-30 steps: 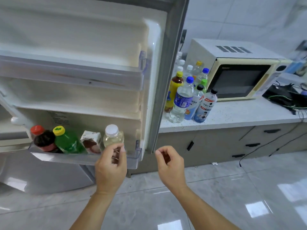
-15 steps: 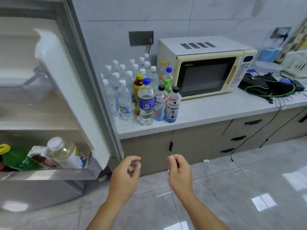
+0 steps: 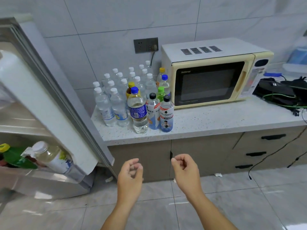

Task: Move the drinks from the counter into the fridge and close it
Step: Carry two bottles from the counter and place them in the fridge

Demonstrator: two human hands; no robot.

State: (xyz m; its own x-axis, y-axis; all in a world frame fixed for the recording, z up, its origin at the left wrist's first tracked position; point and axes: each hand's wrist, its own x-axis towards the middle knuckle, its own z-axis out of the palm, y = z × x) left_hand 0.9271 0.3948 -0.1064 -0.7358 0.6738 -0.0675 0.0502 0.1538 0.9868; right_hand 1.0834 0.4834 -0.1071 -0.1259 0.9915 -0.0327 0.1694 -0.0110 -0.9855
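Below the counter (image 3: 216, 120), both hands' grips loose and empty, open fridge door (image 3: 49, 113) left of bottles (image 3: 137, 110).

Location: kitchen. Indicators: microwave (image 3: 214, 75) upper right on speckled desk (image 3: 216, 120), open fridge door (image 3: 49, 103) at left, tiled wall (image 3: 116, 19).

Above both grips, the counter (image 3: 207, 120) is speckled stone with a matt look, carrying clear plastic bottles (image 3: 116, 103) with shiny film labels. The floor (image 3: 249, 205) beneath them is glossy tile. Left of them, the fridge door (image 3: 49, 103) is smooth white plastic edged in brushed metal.
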